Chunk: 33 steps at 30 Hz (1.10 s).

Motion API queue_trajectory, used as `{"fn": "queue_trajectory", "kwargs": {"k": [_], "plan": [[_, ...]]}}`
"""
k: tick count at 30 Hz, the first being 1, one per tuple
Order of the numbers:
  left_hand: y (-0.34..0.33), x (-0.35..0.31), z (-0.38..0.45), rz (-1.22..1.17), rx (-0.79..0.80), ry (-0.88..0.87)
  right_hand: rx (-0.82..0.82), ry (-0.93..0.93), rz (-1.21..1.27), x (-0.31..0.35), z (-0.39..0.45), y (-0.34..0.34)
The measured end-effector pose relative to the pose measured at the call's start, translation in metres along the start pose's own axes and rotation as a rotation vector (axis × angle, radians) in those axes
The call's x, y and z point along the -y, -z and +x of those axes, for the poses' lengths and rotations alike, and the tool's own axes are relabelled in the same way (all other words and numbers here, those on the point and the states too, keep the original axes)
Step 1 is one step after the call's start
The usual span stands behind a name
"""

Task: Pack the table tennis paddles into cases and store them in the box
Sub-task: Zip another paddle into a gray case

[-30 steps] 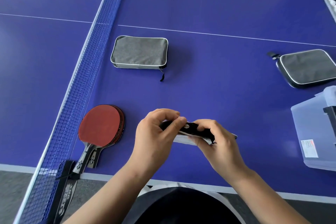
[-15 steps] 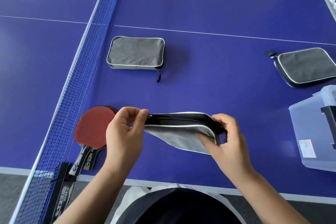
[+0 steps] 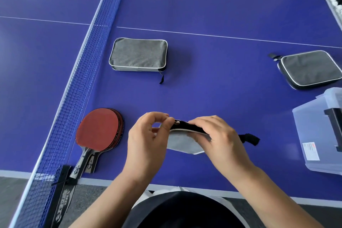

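Case [image 3: 182, 142], grey, held near the table's near edge, my left hand [image 3: 148, 142] pinching its zipper pull and my right hand [image 3: 218, 140] gripping the black zip edge to steady it, stacked red paddles [image 3: 99, 129] waiting left, clear box [image 3: 314, 135] right.

Bare forearms without sleeves, and a dark garment [image 3: 185, 211] with white edging below.

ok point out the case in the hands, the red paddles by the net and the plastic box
case [image 3: 182, 142]: head view, grey side panel
red paddles [image 3: 98, 129]: head view, top blade's rubber
plastic box [image 3: 311, 127]: head view, clear lid
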<state>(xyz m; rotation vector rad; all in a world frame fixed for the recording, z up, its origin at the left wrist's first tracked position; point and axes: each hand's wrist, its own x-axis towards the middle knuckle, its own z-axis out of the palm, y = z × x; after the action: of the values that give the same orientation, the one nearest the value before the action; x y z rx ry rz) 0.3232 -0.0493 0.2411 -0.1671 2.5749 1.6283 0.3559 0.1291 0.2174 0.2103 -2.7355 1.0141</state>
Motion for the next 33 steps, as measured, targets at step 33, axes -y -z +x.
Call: {"fn": "queue_trajectory", "kwargs": {"k": [33], "plan": [[-0.006, 0.004, -0.01, 0.134, 0.01, -0.114, -0.07, -0.055, 0.039, -0.001, -0.03, 0.006]]}}
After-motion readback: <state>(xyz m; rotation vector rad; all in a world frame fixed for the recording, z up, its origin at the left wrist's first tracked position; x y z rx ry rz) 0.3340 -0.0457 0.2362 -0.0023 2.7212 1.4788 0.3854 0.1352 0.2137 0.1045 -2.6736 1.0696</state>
